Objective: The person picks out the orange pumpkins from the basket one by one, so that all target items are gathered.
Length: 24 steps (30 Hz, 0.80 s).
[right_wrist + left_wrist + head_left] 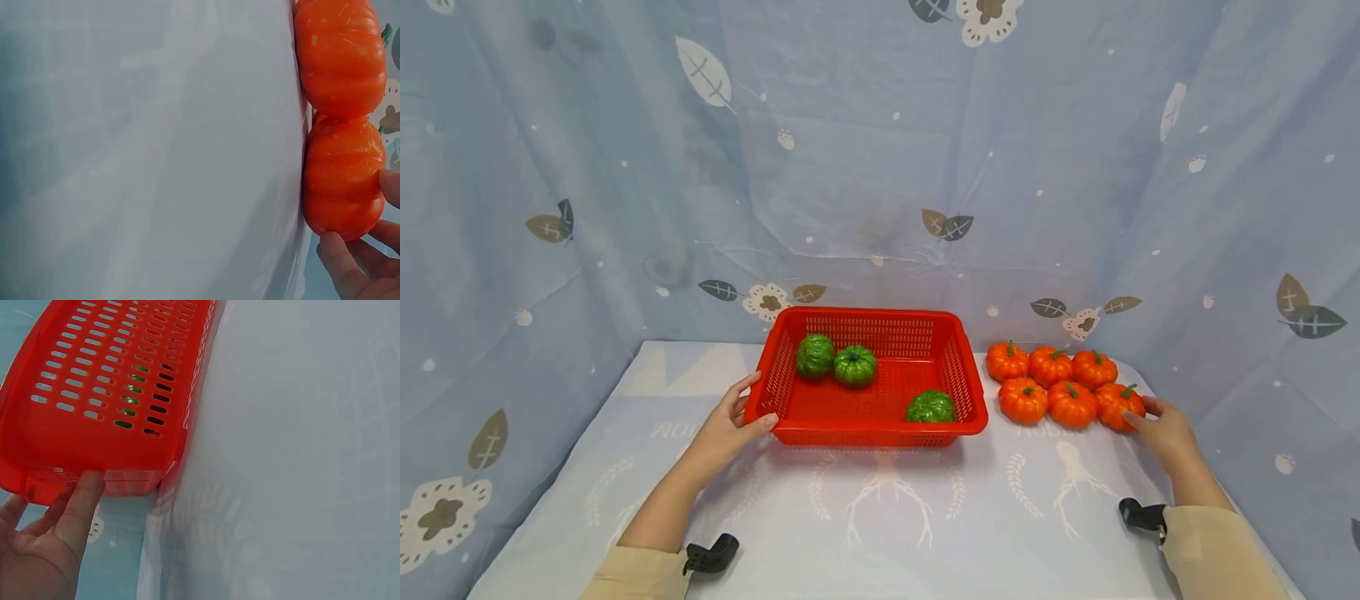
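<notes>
A red plastic basket (880, 435) with slotted walls sits on the table, holding three green pumpkins (855, 367). My left hand (730, 429) grips its front left corner, the thumb along the front and the fingers at the left side. In the left wrist view the fingertips meet the basket (94, 447) just at its rim. To the right, several small orange pumpkins (1022, 401) with green stems stand in two rows. My right hand (1167, 433) holds the front right orange pumpkin (344, 178) between thumb and fingers, beside its neighbour (340, 56).
A white patterned cloth (880, 533) covers the table. Behind it and at both sides hangs a blue curtain (865, 167) with leaf and flower prints. Black wrist mounts (711, 553) show at both cuffs.
</notes>
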Tool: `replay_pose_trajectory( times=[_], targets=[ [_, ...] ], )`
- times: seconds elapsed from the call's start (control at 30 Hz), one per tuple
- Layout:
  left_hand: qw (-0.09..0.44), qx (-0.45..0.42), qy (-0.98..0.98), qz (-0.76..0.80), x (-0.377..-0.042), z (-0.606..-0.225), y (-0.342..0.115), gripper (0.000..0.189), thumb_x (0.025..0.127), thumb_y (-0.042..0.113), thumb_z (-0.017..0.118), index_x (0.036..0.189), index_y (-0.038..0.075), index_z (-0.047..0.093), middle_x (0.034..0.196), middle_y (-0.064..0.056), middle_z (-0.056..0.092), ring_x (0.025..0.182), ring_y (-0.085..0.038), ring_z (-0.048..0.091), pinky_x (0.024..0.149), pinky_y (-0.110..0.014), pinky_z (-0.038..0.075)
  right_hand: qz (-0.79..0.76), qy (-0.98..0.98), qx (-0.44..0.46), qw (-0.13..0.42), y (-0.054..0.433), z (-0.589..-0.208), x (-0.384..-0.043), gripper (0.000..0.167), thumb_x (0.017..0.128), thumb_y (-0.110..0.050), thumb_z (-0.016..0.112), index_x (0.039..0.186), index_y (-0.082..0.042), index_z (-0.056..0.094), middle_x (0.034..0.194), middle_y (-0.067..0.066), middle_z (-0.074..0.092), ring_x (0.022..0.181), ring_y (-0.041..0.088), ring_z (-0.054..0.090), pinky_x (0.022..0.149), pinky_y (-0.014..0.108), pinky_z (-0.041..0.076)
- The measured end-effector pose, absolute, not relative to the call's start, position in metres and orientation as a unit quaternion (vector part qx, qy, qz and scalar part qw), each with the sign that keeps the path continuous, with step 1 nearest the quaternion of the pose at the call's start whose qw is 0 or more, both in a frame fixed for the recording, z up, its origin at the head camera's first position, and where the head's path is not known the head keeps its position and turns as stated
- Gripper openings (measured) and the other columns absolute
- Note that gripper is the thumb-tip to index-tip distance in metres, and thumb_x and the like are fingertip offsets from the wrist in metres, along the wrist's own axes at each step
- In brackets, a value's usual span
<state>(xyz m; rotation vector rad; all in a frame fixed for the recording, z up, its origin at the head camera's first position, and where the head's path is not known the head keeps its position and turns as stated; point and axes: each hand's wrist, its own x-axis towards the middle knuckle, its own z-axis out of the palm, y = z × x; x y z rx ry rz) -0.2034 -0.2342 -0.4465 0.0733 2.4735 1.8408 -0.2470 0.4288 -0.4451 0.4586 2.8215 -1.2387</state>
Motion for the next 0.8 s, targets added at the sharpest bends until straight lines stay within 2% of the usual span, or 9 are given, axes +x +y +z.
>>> replay_pose_trajectory(
  times=[0.4,0.53,0.8],
  targets=[
    [0.034,0.024,0.796,0.604,-0.203,-0.444,-0.234,0.091,0.093,0.027,0.073,0.162,0.022,0.013,0.154,-0.024,0.034,0.136,-0.043,0.044,0.1,-0.045,0.049,-0.41,0.9,0.146,0.011,0.426,-0.441,-0.244,0.075,0.103,-0.034,0.049,0.15,0.016,0.017,0.15,0.042,0.021,0.135,0.058,0.023,0.111,0.067,0.028],
    [0.036,0.022,0.796,0.604,-0.202,-0.442,-0.233,0.092,0.093,0.028,0.073,0.162,0.022,0.012,0.155,-0.024,0.033,0.136,-0.043,0.044,0.1,-0.046,0.049,-0.403,0.902,0.154,0.012,0.427,-0.441,-0.24,0.077,0.103,-0.038,0.048,0.151,0.013,0.017,0.15,0.041,0.022,0.132,0.057,0.031,0.108,0.065,0.034],
    [0.024,0.024,0.795,0.606,-0.2,-0.447,-0.235,0.089,0.094,0.028,0.071,0.162,0.024,0.013,0.155,-0.023,0.034,0.136,-0.043,0.044,0.099,-0.043,0.05,-0.34,0.932,0.124,-0.03,0.424,-0.433,-0.233,0.062,0.104,-0.034,0.048,0.144,0.011,0.036,0.144,0.041,0.033,0.124,0.056,0.041,0.099,0.064,0.045]
  ],
)
